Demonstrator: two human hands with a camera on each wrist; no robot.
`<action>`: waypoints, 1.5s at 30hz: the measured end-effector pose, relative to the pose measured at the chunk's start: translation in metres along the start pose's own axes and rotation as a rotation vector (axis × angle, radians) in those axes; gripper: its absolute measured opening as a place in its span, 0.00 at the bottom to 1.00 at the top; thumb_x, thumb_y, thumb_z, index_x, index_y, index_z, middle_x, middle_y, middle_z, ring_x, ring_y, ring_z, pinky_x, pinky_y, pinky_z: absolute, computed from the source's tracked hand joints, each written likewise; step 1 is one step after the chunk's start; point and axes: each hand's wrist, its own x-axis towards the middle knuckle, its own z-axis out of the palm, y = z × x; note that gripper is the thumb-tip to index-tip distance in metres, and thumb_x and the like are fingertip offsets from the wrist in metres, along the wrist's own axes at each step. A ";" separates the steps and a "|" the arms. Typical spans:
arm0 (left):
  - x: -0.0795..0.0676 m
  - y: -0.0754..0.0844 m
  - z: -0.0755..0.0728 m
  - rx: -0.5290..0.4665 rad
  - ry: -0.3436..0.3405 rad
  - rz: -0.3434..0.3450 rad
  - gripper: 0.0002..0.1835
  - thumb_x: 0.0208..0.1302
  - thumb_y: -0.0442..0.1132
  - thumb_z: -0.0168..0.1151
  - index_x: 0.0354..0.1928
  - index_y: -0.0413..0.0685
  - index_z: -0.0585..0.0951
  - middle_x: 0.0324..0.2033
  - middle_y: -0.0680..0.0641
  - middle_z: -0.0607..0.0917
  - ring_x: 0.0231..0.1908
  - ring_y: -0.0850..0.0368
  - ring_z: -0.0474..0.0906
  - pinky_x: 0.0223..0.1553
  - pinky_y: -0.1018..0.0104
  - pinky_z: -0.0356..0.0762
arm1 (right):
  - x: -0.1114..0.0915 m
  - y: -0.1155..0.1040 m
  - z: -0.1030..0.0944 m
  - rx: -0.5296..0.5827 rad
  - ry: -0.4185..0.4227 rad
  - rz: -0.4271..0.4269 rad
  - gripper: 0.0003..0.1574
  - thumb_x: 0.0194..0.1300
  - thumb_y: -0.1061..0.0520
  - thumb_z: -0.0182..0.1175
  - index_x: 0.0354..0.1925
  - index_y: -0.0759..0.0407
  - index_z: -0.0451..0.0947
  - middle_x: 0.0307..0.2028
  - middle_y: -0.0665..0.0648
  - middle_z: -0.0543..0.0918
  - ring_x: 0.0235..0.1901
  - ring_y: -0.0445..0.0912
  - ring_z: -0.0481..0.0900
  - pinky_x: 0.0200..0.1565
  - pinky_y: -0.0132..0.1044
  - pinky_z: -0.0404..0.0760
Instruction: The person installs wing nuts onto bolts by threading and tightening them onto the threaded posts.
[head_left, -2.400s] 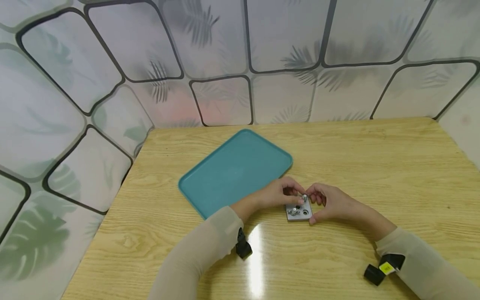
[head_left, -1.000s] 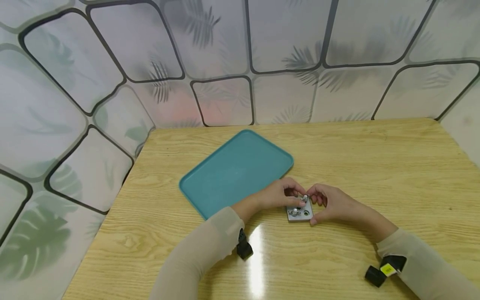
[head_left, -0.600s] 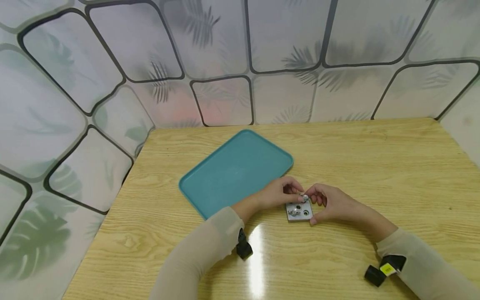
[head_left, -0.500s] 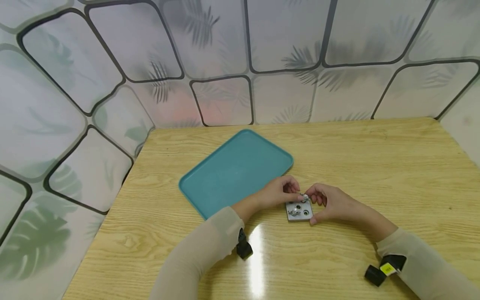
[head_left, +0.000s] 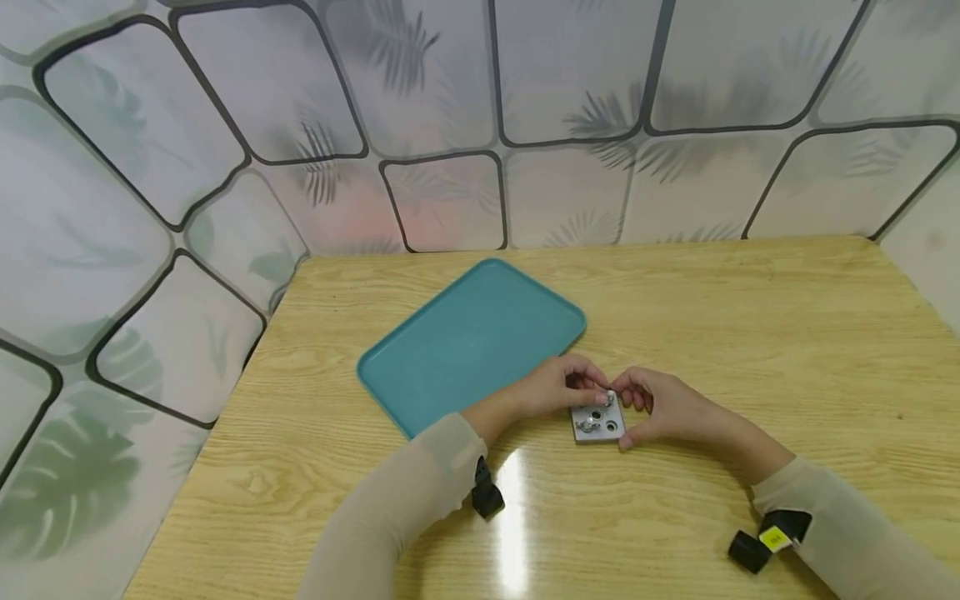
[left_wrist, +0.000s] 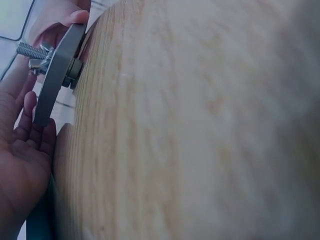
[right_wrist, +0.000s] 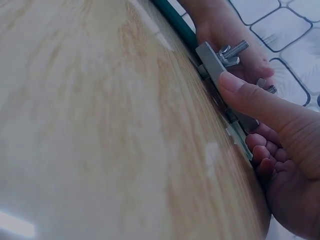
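A square grey metal plate [head_left: 597, 435] with several holes carries two bolts topped by wing nuts. In the head view the nearer wing nut [head_left: 589, 425] stands unhandled at the plate's lower left. My left hand [head_left: 547, 389] pinches the farther wing nut [head_left: 610, 399] between thumb and index finger. The right hand [head_left: 671, 407] grips the plate's right side, its thumb at the near corner and its fingers at the far one. From the left wrist, a threaded bolt end [left_wrist: 31, 51] juts through its wing nut [left_wrist: 39, 65], with a bolt head [left_wrist: 74, 69] under the plate.
A teal tray [head_left: 465, 333] lies left of the plate, partly behind the left forearm. Everything stands on a wood-grain table [head_left: 720, 317], with a leaf-patterned wall [head_left: 570, 192] along its far edge. Black wrist cameras hang near the table at both sleeves.
The left thumb and fingers draw back from the farther wing nut and close on it again, with the nut turned slightly. The right hand and plate stay in place.
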 end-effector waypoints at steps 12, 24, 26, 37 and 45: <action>-0.002 0.002 -0.001 -0.001 -0.017 -0.004 0.14 0.58 0.38 0.68 0.46 0.45 0.82 0.39 0.53 0.79 0.38 0.68 0.72 0.41 0.75 0.72 | 0.000 0.001 0.001 -0.018 0.005 -0.017 0.38 0.39 0.49 0.79 0.46 0.61 0.73 0.31 0.52 0.71 0.31 0.40 0.66 0.31 0.31 0.69; 0.000 0.002 0.001 -0.028 0.050 -0.031 0.08 0.62 0.37 0.64 0.40 0.41 0.79 0.30 0.53 0.78 0.31 0.65 0.72 0.35 0.76 0.70 | -0.001 0.000 0.000 -0.013 -0.005 0.003 0.39 0.39 0.49 0.79 0.47 0.62 0.72 0.32 0.53 0.72 0.31 0.40 0.67 0.31 0.30 0.69; 0.000 0.001 0.002 -0.021 0.054 -0.027 0.07 0.62 0.38 0.64 0.38 0.41 0.79 0.29 0.53 0.78 0.31 0.66 0.72 0.34 0.76 0.70 | -0.001 0.000 0.000 -0.017 -0.004 0.002 0.39 0.39 0.49 0.79 0.47 0.61 0.73 0.32 0.53 0.72 0.31 0.40 0.67 0.31 0.30 0.69; -0.002 0.001 0.000 0.001 -0.013 0.008 0.13 0.60 0.39 0.66 0.46 0.46 0.82 0.41 0.53 0.79 0.38 0.68 0.73 0.41 0.74 0.73 | -0.001 -0.001 -0.001 -0.029 0.000 -0.003 0.38 0.39 0.49 0.79 0.45 0.61 0.72 0.31 0.53 0.71 0.30 0.40 0.66 0.30 0.31 0.69; -0.002 0.001 0.000 0.005 -0.012 -0.002 0.14 0.59 0.39 0.67 0.47 0.46 0.81 0.39 0.53 0.77 0.37 0.67 0.72 0.40 0.75 0.72 | -0.001 0.000 0.000 -0.020 0.002 -0.005 0.38 0.39 0.49 0.79 0.46 0.61 0.73 0.31 0.53 0.71 0.30 0.40 0.66 0.30 0.31 0.69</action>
